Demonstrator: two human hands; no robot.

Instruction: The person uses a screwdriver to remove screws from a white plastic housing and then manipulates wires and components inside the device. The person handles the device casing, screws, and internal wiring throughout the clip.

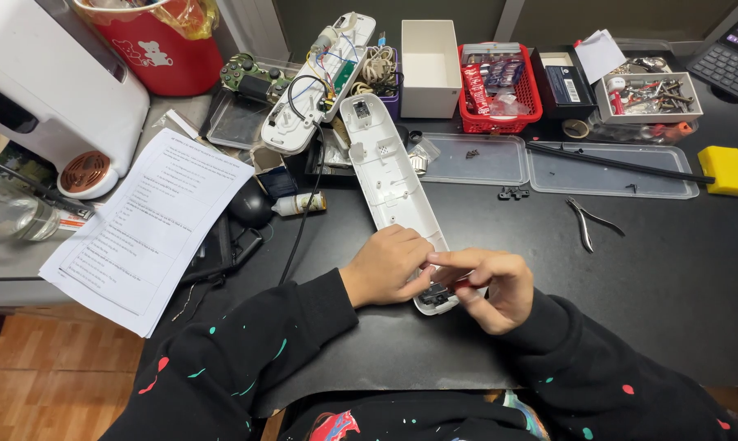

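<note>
A black tabletop [679, 269] fills most of the frame. On it lie a long white plastic casing shell [385, 180] at centre, two clear flat plastic lids [565, 167] upper right, small steel pliers [588, 222] beside them, a yellow rectangular block [724, 170] far right, and printed white paper sheets [148, 229] at left.

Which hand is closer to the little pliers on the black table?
The right hand. It works at the near end of the white plastic casing, just left of the pliers; the left hand is farther left.

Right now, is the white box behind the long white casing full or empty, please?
Empty: the white box stands open-topped, and only its bare inner walls and floor show.
</note>
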